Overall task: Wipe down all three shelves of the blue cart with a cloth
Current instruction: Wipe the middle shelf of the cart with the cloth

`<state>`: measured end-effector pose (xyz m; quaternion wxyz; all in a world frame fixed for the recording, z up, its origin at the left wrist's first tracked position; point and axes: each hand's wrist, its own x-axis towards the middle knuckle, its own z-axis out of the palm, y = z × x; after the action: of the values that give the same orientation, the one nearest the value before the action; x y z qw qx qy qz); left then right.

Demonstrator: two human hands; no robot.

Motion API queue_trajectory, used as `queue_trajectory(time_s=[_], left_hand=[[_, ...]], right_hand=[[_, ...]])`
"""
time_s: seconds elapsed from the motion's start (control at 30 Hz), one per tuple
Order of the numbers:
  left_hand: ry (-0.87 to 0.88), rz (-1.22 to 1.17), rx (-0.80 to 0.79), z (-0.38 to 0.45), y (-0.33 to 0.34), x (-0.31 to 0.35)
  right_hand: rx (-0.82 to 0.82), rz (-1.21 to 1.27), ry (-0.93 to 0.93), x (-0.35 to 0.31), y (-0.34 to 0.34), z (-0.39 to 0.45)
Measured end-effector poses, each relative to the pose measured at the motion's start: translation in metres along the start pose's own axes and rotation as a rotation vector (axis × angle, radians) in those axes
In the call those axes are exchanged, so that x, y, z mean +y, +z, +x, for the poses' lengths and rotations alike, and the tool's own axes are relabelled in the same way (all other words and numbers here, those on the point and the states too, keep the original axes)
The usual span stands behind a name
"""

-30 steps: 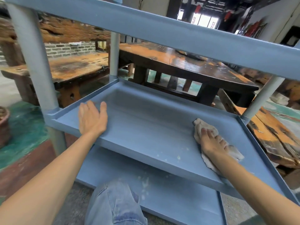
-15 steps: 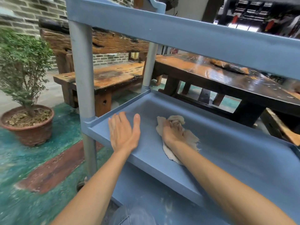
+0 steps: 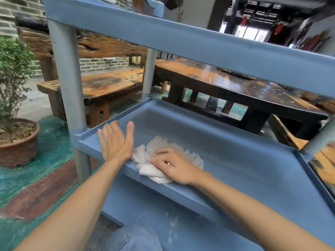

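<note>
- Head view, far left: a potted shrub [image 3: 12,84] stands in a reddish clay pot [image 3: 19,147] on a worn green floor [image 3: 49,142], well apart from the cart.
- Next comes the near-left grey post [image 3: 67,78] of the blue cart [image 3: 199,46]; a wooden bench [image 3: 101,86] and a brick wall [image 3: 101,63] show behind it.
- The left hand [image 3: 116,142] lies flat on the left end of the middle shelf [image 3: 244,160] — fingers straight, thumb spread, palm down, holding nothing. Its heel sits at the shelf's front lip.
- Just right of it, touching the edge of that palm, the cloth [image 3: 159,160] — pale, rumpled, ragged at the edges — lies on the middle shelf, its near part drooping over the front lip.
- The right hand [image 3: 174,163] presses down on the cloth, fingers bent and bunching the fabric beneath them; a small glint shows on one finger.
- Below, the bottom shelf [image 3: 154,214] carries pale specks, and a knee in blue denim [image 3: 134,240] pokes in at the lower edge.
- Above, the front wall of the top shelf [image 3: 226,51] slants across the frame.
- Behind and to the right, a dark glossy wooden table [image 3: 235,87] sits past the cart, and the right side rim of the middle shelf meets another grey post [image 3: 319,136].
</note>
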<state>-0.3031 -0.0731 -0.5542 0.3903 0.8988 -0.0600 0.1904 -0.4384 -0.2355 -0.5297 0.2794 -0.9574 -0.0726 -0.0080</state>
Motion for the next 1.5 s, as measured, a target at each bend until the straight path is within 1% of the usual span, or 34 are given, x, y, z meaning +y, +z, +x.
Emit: queue_trajectory(time_s=[0.07, 0.1, 0.2, 0.27, 0.33, 0.43, 0.47, 0.53, 0.6, 0.73, 0.83, 0.9, 0.97, 1.03, 1.1, 1.17, 1.2, 1.23, 1.37, 1.43, 1.5], left_hand=[[0.043, 0.064, -0.065, -0.001, 0.0, 0.003], [0.1, 0.097, -0.1, -0.004, 0.0, 0.005], [0.369, 0.203, -0.204, -0.011, 0.003, 0.012], [0.452, 0.239, -0.296, -0.013, 0.003, 0.014], [0.421, 0.223, -0.317, -0.013, 0.001, 0.012], [0.337, 0.17, -0.317, -0.015, -0.002, 0.008], [0.335, 0.168, -0.327, -0.016, -0.002, 0.008], [0.336, 0.171, -0.347, -0.018, -0.001, 0.008], [0.337, 0.164, -0.354, -0.019, 0.001, 0.007], [0.325, 0.13, -0.325, -0.018, 0.0, 0.005], [0.31, 0.149, -0.351, -0.02, -0.001, 0.002], [0.296, 0.147, -0.365, -0.022, -0.001, 0.002], [0.273, 0.109, -0.341, -0.025, -0.005, 0.002], [0.263, 0.083, -0.349, -0.028, -0.006, 0.001], [0.287, 0.11, -0.377, -0.029, -0.008, -0.002], [0.281, 0.125, -0.379, -0.03, -0.013, 0.0], [0.278, 0.137, -0.377, -0.031, -0.014, 0.002], [0.262, 0.126, -0.392, -0.031, -0.014, 0.002], [0.264, 0.16, -0.436, -0.03, -0.017, 0.002], [0.287, 0.177, -0.432, -0.032, -0.016, 0.004], [0.271, 0.164, -0.427, -0.033, -0.016, 0.006]], right_hand=[[0.055, -0.009, 0.036, 0.005, -0.006, -0.03], [0.09, -0.007, 0.062, 0.01, -0.009, -0.046], [0.145, -0.126, 0.111, 0.026, -0.022, -0.088], [0.152, -0.168, 0.141, 0.036, -0.034, -0.117], [0.146, -0.249, 0.141, 0.046, -0.052, -0.145], [0.179, -0.397, 0.226, 0.07, -0.08, -0.193], [0.185, -0.469, 0.282, 0.08, -0.088, -0.211], [0.134, -0.607, 0.432, 0.099, -0.105, -0.242], [0.11, -0.677, 0.555, 0.111, -0.122, -0.266], [0.237, -0.7, 0.581, 0.113, -0.143, -0.288], [0.249, -0.686, 0.73, 0.102, -0.137, -0.286], [0.23, -0.639, 0.874, 0.095, -0.134, -0.284], [0.179, -0.638, 0.986, 0.091, -0.132, -0.276], [0.121, -0.648, 1.035, 0.094, -0.129, -0.261], [0.042, -0.62, 1.047, 0.105, -0.12, -0.24], [-0.017, -0.492, 1.064, 0.119, -0.114, -0.217], [-0.019, -0.408, 1.059, 0.127, -0.113, -0.205], [0.012, -0.342, 1.044, 0.134, -0.112, -0.195], [0.268, -0.207, 0.911, 0.152, -0.109, -0.143], [0.318, -0.203, 0.814, 0.148, -0.101, -0.112], [0.307, -0.215, 0.708, 0.139, -0.092, -0.081]])
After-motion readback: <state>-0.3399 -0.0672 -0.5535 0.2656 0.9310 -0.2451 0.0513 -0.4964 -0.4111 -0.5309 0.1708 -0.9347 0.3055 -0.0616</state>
